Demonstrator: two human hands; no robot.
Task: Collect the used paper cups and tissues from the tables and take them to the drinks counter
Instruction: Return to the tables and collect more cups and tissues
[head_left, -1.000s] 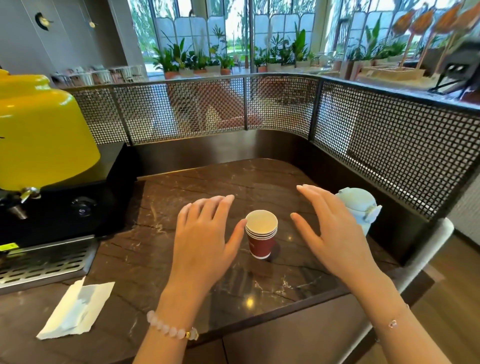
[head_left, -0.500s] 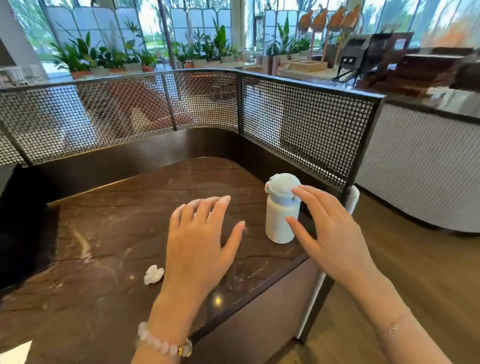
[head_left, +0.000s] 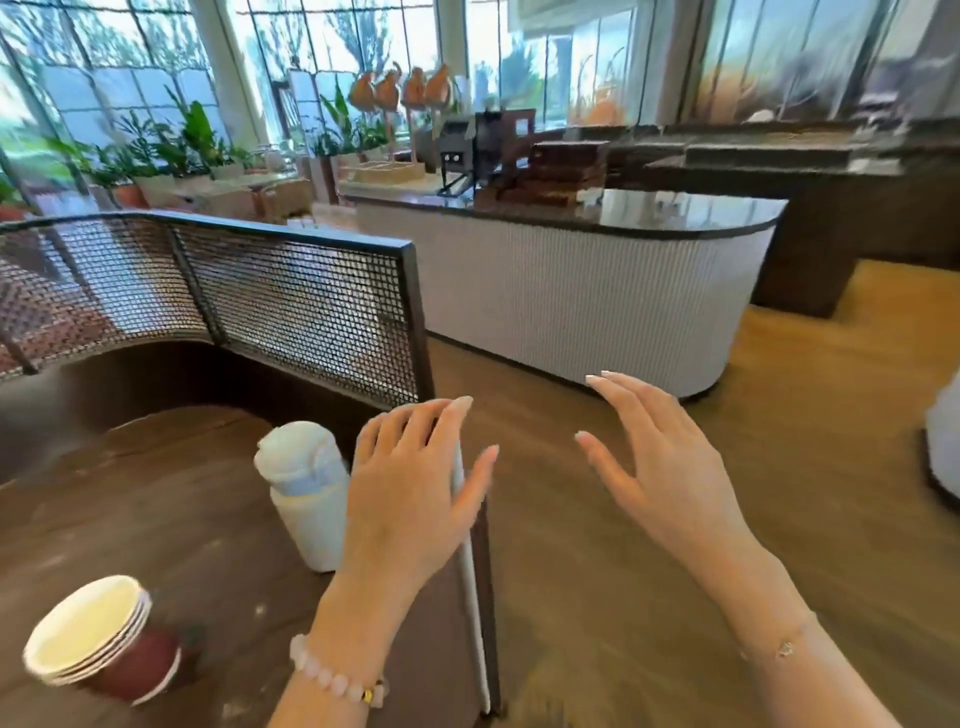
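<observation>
Risk: left hand, empty and straight-fingered like right hand, could topple white bottle at its 9 o'clock when reaching stacked paper cups at 7 o'clock

Pale bead bracelet, thin chain bracelet

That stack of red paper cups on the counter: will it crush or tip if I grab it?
Probably light: the stack of red paper cups is thin paper, and the top one looks empty. A hard squeeze may dent it, though the nested rims should stiffen it. Narrower at the base than the mouth, it could tip if nudged.
</observation>
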